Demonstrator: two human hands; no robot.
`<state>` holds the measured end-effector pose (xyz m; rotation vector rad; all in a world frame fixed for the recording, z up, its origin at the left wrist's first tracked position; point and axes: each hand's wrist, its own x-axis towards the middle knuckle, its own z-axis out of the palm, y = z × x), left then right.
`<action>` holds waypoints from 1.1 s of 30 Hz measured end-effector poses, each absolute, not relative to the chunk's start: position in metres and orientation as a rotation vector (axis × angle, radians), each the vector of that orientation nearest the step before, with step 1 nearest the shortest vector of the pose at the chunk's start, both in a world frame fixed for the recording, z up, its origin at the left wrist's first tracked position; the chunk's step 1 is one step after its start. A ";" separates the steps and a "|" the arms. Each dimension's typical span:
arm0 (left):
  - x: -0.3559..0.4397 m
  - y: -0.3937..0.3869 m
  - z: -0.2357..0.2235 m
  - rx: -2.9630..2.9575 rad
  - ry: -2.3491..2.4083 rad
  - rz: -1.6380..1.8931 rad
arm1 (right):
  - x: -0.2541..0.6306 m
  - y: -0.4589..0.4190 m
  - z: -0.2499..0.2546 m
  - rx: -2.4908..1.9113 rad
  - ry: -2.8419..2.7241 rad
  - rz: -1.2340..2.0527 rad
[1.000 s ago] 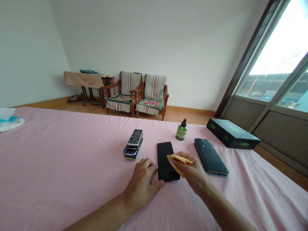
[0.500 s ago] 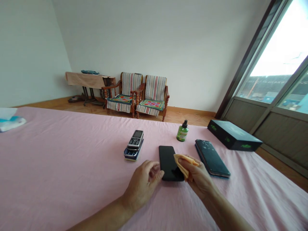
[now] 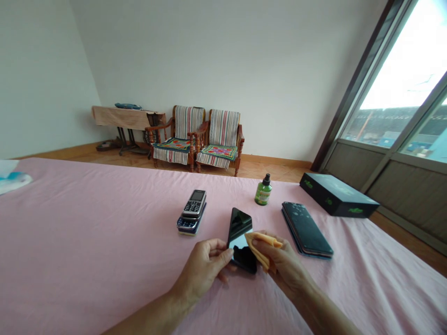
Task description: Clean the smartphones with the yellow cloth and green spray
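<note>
A black smartphone [image 3: 239,228] is raised a little off the pink tablecloth [image 3: 104,232], its glossy screen catching light. My left hand [image 3: 206,267] pinches its near left edge between thumb and fingers. My right hand [image 3: 284,265] is closed on a folded orange cloth [image 3: 260,244], which rests against the phone's near right side.
Stacked keypad phones [image 3: 191,215] lie left of the smartphone. A green spray bottle [image 3: 263,190] stands behind it. A stack of dark smartphones [image 3: 306,228] and a black box [image 3: 337,194] lie to the right. A tissue pack [image 3: 10,179] sits far left. Two striped chairs [image 3: 199,139] stand by the wall.
My left hand has gone from lying beside the phone to gripping its edge and lifting it off the cloth. The right hand stays at the phone with the orange cloth.
</note>
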<state>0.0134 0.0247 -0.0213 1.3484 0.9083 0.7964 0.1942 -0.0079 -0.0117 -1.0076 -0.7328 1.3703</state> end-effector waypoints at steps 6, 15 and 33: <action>0.013 0.023 -0.017 1.386 0.888 0.819 | 0.201 -0.011 -0.013 -1.201 -0.974 1.307; 0.008 0.031 -0.015 1.490 0.892 0.812 | 0.224 -0.014 0.005 -1.380 -1.034 1.009; 0.007 0.006 -0.011 2.472 0.568 1.111 | 0.246 -0.011 0.002 -1.576 -1.420 0.075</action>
